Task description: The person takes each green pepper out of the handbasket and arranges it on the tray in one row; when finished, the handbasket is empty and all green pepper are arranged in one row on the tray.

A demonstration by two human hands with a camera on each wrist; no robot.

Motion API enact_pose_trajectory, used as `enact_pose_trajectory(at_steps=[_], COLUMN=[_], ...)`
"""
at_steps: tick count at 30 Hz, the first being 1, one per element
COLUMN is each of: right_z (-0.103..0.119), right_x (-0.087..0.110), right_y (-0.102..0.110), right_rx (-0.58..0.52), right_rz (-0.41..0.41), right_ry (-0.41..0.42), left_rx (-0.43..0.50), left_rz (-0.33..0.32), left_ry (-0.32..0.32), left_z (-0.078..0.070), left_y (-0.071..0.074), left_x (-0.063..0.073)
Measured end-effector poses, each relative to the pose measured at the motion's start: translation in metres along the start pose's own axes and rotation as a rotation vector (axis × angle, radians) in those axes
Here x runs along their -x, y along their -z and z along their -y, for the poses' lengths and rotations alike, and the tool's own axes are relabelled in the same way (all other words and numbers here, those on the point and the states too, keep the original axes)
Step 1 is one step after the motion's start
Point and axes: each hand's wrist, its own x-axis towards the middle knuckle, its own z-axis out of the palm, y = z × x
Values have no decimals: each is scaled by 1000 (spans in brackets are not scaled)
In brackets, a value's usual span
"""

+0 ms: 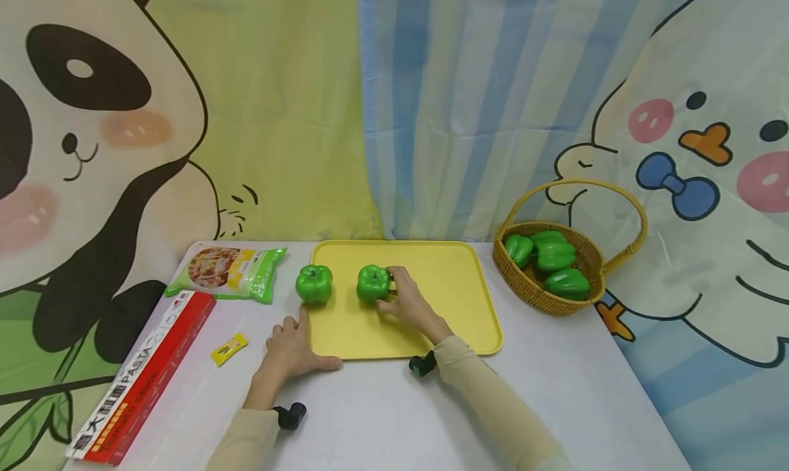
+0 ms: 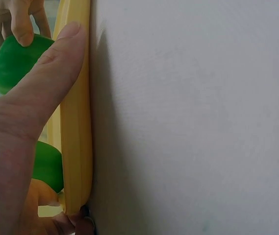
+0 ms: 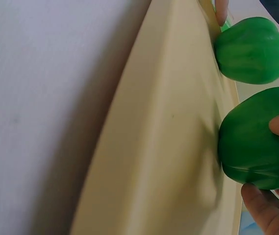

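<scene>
On a yellow tray (image 1: 444, 320) stands a green bell pepper (image 1: 372, 284), which my right hand (image 1: 411, 305) holds from its right side. In the right wrist view, fingertips touch that bell pepper (image 3: 254, 142) above and below, and it meets the tray's surface. A second green bell pepper (image 1: 314, 284) sits at the tray's left edge. My left hand (image 1: 292, 348) spans the tray's near left corner, its thumb laid along the front rim and its fingers by the left side. The left wrist view shows the straight thumb (image 2: 56, 68) against the rim.
A wicker basket (image 1: 548, 307) with several green bell peppers (image 1: 555, 255) stands right of the tray. Leftward lie a green food packet (image 1: 228, 272), a long red-and-white pasta box (image 1: 144, 375) and a small yellow packet (image 1: 229, 348). Printed curtains (image 1: 431, 115) hang behind the table.
</scene>
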Motion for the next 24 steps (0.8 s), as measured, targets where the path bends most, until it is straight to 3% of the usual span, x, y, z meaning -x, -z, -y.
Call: enact_pose_trajectory(at_steps=[24], right_z=[21], right_x=[-23], right_y=[-19], right_rx=[39], right_rz=[94], right_ry=[22], left_rx=[9], left_rz=[0], left_ry=[8], left_z=[0], left_y=[0], left_x=[0])
